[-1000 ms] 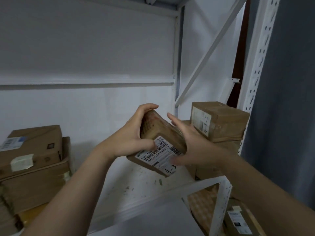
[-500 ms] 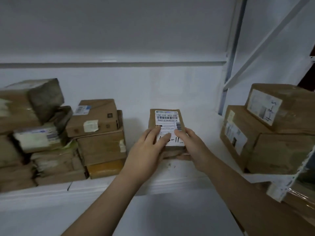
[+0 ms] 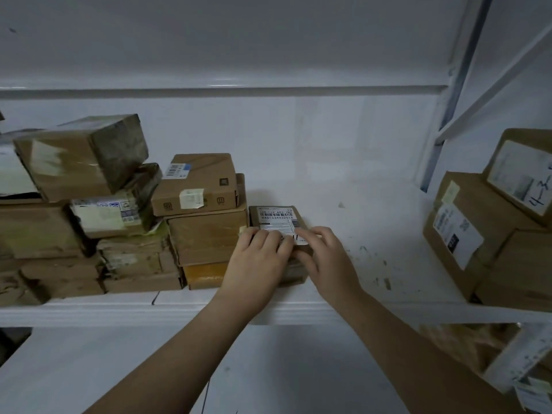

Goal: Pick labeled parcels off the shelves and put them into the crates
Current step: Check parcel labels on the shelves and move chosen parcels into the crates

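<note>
Shelf [image 3: 373,222]: white metal, scuffed, lit dimly, wall close behind.
Parcel [image 3: 270,215]: small brown box with barcode label, resting on shelf, just beside left stack.
Left hand [image 3: 258,261]: laid flat on parcel's near top, fingers together, pressing rather than gripping.
Right hand [image 3: 327,259]: on parcel's right near corner, fingers bent over label edge, slightly spread.
Left stack [image 3: 206,222]: worn cardboard boxes, piled unevenly.
Right boxes [image 3: 490,234]: larger labeled cartons, well apart from parcel.

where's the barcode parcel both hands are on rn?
Head view, centre: the barcode parcel sits on the white shelf, against the right side of the left box stack, under both hands.
</note>
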